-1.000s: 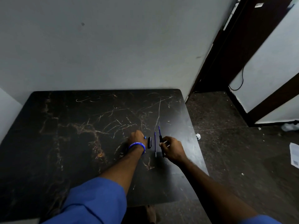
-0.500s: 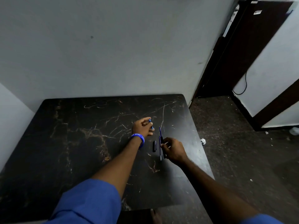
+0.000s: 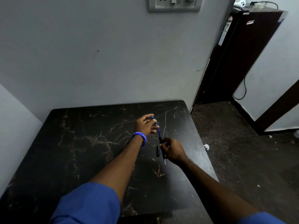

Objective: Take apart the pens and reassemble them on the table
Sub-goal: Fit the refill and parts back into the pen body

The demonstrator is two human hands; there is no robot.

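- Two hands now hold one blue pen (image 3: 158,132) above the table (image 3: 80,143), mid-frame.
- Left hand (image 3: 145,125) pinches its top end; right hand (image 3: 172,150) grips the dark lower end.
- Before, the left hand held only a small blue bit, apart from the pen.
- I think that bit is going on.
- Black cap (image 3: 158,150) lies just left of the right hand.
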